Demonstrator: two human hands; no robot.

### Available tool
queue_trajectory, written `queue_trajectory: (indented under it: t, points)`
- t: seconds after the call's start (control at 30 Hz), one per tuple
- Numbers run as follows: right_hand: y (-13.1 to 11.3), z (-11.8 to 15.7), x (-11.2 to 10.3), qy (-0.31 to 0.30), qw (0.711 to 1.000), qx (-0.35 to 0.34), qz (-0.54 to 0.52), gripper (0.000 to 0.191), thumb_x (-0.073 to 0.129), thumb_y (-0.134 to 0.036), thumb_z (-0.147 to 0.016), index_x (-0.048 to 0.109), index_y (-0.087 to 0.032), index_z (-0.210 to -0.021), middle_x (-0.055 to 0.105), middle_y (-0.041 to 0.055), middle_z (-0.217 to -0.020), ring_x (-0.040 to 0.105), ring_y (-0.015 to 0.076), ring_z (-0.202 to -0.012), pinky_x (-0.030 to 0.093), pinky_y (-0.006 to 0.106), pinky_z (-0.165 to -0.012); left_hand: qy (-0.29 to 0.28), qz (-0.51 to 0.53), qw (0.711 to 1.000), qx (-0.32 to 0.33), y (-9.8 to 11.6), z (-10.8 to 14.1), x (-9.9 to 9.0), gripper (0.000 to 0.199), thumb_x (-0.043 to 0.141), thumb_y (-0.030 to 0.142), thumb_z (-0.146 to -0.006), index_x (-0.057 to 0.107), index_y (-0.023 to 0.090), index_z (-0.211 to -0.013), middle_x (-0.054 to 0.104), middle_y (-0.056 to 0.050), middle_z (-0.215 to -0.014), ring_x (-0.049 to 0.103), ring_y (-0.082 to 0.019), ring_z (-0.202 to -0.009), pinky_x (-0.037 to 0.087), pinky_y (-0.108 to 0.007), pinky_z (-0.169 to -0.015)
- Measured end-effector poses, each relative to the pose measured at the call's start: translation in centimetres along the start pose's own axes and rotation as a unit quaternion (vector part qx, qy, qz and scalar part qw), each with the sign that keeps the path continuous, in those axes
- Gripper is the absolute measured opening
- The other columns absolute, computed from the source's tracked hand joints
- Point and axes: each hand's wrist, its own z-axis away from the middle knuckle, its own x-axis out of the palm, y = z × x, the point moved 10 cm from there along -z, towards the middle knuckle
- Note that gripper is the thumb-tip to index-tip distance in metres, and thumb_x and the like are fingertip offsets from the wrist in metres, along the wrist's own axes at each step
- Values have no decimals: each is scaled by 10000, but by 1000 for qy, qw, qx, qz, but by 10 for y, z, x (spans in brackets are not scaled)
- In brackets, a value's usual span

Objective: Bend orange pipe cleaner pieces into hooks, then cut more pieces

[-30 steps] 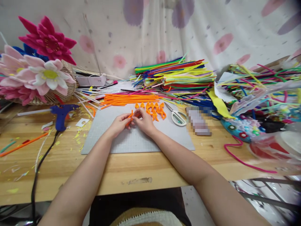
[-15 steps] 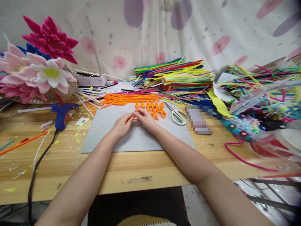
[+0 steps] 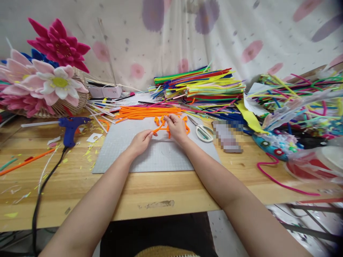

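Note:
Over the grey cutting mat [image 3: 118,150], my left hand [image 3: 141,142] pinches one end of a bent orange pipe cleaner [image 3: 160,129]. The fingers of my right hand [image 3: 175,127] are closed on another part of it, a little higher and to the right. Partly hidden behind my right hand lie several small shaped orange pipe-cleaner pieces [image 3: 185,119]. Scissors [image 3: 202,132] with white handles rest at the mat's right edge. A bundle of straight orange pipe cleaners [image 3: 150,112] lies along the mat's far edge.
On the left are a blue glue gun [image 3: 69,132] with a black cord and a basket of felt-like flowers [image 3: 59,82]. Stacked pipe cleaners [image 3: 198,84] stand at the back. A blurred flat object [image 3: 227,137], a magenta pipe cleaner [image 3: 278,178] and a plastic-wrapped tub [image 3: 316,162] sit right.
My hands have moved apart. My right hand has shifted right and up, now covering part of the shaped orange pieces, and more of the held orange pipe cleaner shows between the hands.

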Motion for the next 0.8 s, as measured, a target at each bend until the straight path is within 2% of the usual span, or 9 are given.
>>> queue_trajectory:
  t: [0.13,0.3,0.43,0.5,0.53,0.6,0.7,0.77,0.8]
  points:
    - [-4,-3,-1,-19,999,-37,34,290,460,-417,-818,508,-181,-657,462,-31,-581,414,95,-572,297,220,-569,5,-20,1000,13,5,1,-3,331,343,317,-864,640,170,-867,654,-27,-849,578,-148,-810,423,-256,-777]
    - [-8,-2,0,-28,998,-44,24,290,451,-418,-824,514,-183,-666,465,-26,-587,424,101,-587,310,220,-584,5,-87,996,14,7,3,-7,322,348,295,-860,649,182,-888,664,-42,-897,590,-163,-852,430,-272,-778]
    - [-13,6,14,-58,997,-51,8,265,464,-408,-818,524,-184,-689,486,-22,-619,441,98,-601,316,224,-599,19,-124,992,16,9,5,-6,325,452,349,-820,611,192,-1056,654,-56,-1038,589,-176,-929,434,-280,-803]
    - [-14,9,22,-74,996,-49,-27,270,489,-417,-799,518,-183,-669,480,-24,-617,432,91,-585,312,224,-586,25,-133,991,20,12,5,-4,320,472,354,-814,618,191,-1047,664,-56,-1009,597,-175,-900,435,-275,-782]
    - [-12,9,25,-78,995,-31,-61,272,510,-432,-781,514,-183,-668,472,-28,-609,421,86,-565,308,223,-566,27,-137,990,13,12,5,-4,294,458,340,-823,635,191,-1005,677,-51,-950,604,-171,-853,435,-269,-751]
    - [-1,11,31,-79,983,46,-158,279,559,-468,-730,523,-191,-732,463,-39,-597,393,74,-511,286,217,-508,44,-140,989,-12,8,4,-7,271,420,300,-844,660,198,-918,685,-35,-821,605,-158,-746,425,-258,-679]
    - [11,21,50,-100,927,173,-319,410,636,-495,-640,542,-206,-914,469,-54,-595,367,56,-461,235,199,-441,94,-148,984,-39,4,4,-19,256,425,278,-844,670,212,-879,684,-22,-770,597,-148,-690,405,-249,-631]
    - [8,29,64,-134,896,201,-373,456,681,-480,-589,569,-199,-929,431,-69,-559,333,42,-445,199,188,-420,114,-160,980,-40,4,4,-22,252,430,283,-845,674,221,-861,687,-19,-776,598,-150,-699,400,-251,-629]
    - [6,31,69,-145,890,203,-382,439,698,-470,-570,591,-185,-887,398,-77,-529,308,35,-435,181,185,-412,116,-165,979,-37,5,3,-22,256,427,287,-849,676,224,-856,689,-19,-783,600,-152,-708,400,-252,-631]
